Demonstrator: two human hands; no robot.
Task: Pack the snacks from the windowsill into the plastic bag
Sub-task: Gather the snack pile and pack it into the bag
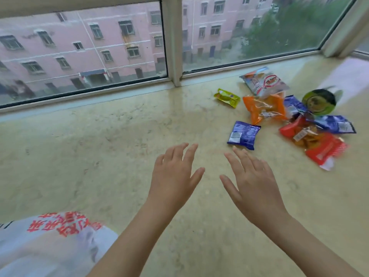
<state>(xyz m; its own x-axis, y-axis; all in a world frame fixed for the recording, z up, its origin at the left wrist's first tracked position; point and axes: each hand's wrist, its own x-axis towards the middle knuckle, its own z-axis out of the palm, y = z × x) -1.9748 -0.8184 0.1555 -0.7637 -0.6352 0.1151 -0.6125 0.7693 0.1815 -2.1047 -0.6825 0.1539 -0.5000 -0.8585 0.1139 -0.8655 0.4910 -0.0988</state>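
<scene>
At lower left lies the bag (50,246), then at centre the left hand (173,176) and right hand (253,180) hover spread and empty, the right nearer the blue packet (244,134) just beyond its fingertips, other snacks (265,108) piled farther upper right.

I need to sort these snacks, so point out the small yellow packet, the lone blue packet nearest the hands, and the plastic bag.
yellow packet (227,97), head view, middle of the wrapper.
blue packet (244,135), head view, centre of its back face.
plastic bag (50,246), head view, white front below the red print.
</scene>
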